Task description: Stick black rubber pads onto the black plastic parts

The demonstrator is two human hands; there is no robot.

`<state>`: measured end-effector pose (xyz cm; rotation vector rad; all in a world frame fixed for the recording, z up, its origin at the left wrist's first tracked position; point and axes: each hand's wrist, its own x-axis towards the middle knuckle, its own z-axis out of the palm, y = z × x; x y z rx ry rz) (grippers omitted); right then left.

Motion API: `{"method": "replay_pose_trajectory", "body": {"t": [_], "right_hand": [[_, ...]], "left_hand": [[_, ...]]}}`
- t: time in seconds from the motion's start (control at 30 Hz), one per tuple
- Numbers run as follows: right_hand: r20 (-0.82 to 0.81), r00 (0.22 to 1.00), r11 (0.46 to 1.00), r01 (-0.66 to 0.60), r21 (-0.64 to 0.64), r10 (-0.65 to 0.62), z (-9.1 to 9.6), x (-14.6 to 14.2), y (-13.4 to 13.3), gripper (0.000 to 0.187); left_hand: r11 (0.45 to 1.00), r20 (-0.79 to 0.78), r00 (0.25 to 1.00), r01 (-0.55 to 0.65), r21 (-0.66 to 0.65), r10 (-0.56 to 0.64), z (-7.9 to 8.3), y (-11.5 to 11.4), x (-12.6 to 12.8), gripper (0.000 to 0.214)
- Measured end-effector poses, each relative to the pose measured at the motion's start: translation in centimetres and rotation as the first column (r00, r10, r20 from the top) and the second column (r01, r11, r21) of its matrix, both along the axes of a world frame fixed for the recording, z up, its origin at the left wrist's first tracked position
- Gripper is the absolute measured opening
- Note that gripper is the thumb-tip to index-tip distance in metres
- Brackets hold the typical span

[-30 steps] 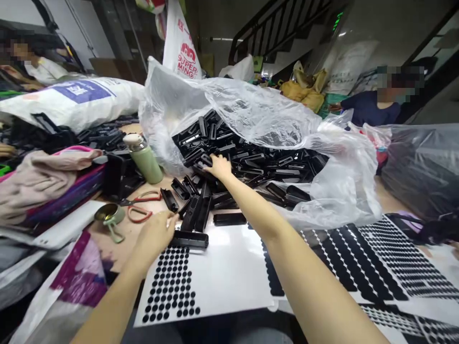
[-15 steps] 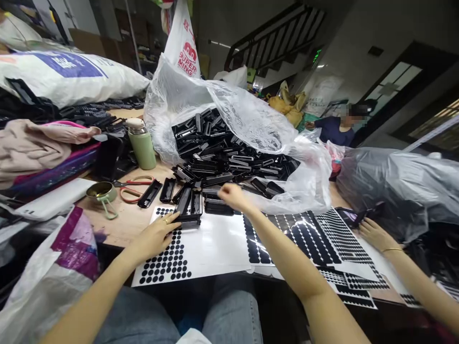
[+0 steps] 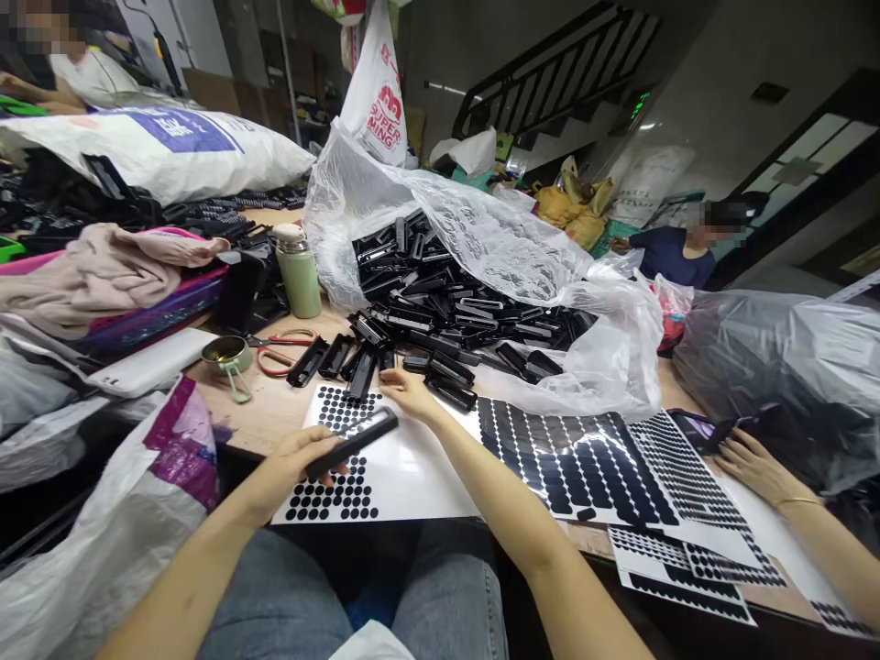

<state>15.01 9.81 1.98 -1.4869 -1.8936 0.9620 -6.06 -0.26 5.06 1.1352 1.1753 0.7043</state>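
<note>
Plainly, from the head view, your left hand (image 3: 294, 460) pinched a black case (image 3: 356, 442) between thumb and fingers, tilted above the white sheet (image 3: 412, 472) on the counter (image 3: 258, 422). Your right hand (image 3: 411, 392) reached beside the loose black pieces (image 3: 361, 374), its fingers bent; I cannot tell whether they gripped one. Behind, more pieces spilled from a clear bag (image 3: 611, 344), near a green bottle (image 3: 301, 282).

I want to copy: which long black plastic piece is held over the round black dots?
The long black plastic piece in the left hand, above the white dotted sheet; the others lie farther back.
</note>
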Motion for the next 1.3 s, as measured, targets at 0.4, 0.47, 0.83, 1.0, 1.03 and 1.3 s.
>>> {"method": "replay_pose_trajectory", "body": {"t": [0.4,0.47,0.83,1.0,1.03,1.3], "right_hand": [[0.324,0.935,0.984,0.170,-0.056,-0.143,-1.5,-2.9,0.9,0.007],[0.348,0.925,0.977,0.194,-0.085,-0.154,-1.2,-3.3,1.0,0.009],[0.227,0.950,0.970,0.235,-0.067,-0.214,2.4,0.7,-4.0,0.015],[0.046,0.943,0.940,0.331,-0.078,-0.328,1.5,3.3,-10.2,0.011],[0.035,0.939,0.936,0.344,-0.078,-0.343,1.1,3.2,-10.8,0.011],[-0.020,0.917,0.915,0.395,-0.086,-0.398,-0.3,2.2,-11.2,0.009]], "left_hand": [[0.990,-0.167,0.980,0.122,0.075,-0.108,-2.5,0.2,6.0,0.056],[0.989,-0.200,0.974,0.123,0.086,-0.104,-2.4,0.1,6.3,0.056],[0.987,-0.228,0.971,0.096,0.130,-0.064,-3.5,0.9,7.5,0.053],[0.992,-0.155,0.986,0.080,0.095,-0.065,-4.5,1.1,7.4,0.055],[0.992,-0.153,0.986,0.079,0.096,-0.064,-4.6,1.1,7.4,0.055],[0.994,-0.112,0.991,0.079,0.073,-0.070,-5.1,1.0,7.4,0.058]]}}
